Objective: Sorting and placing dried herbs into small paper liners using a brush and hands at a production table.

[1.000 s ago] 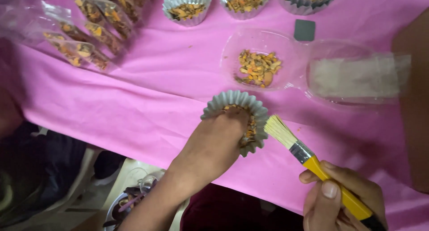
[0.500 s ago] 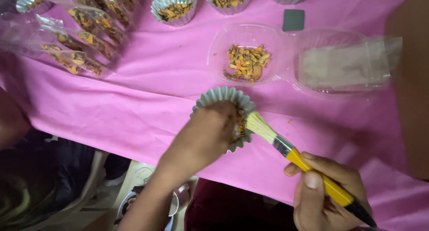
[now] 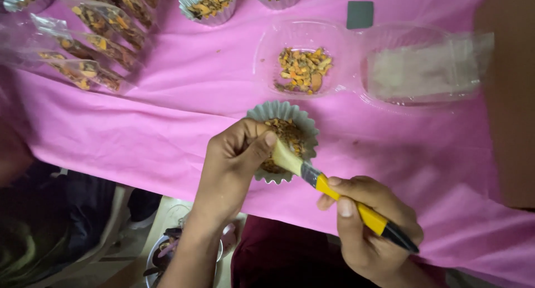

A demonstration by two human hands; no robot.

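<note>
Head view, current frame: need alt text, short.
Seen from above, a left hand holds a fluted foil cup of orange-brown pieces at the edge of a pink cloth, while the right hand pushes a yellow-handled brush into it. A clear plastic clamshell tray lies behind.

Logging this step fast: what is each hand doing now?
Left hand: closed, holding the fluted foil cup.
Right hand: closed on the yellow-handled brush.

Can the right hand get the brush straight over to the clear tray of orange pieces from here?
Probably yes. The right hand holds the brush, and only bare pink cloth lies between the fluted cup and the clear tray. The left hand sits aside.
</note>
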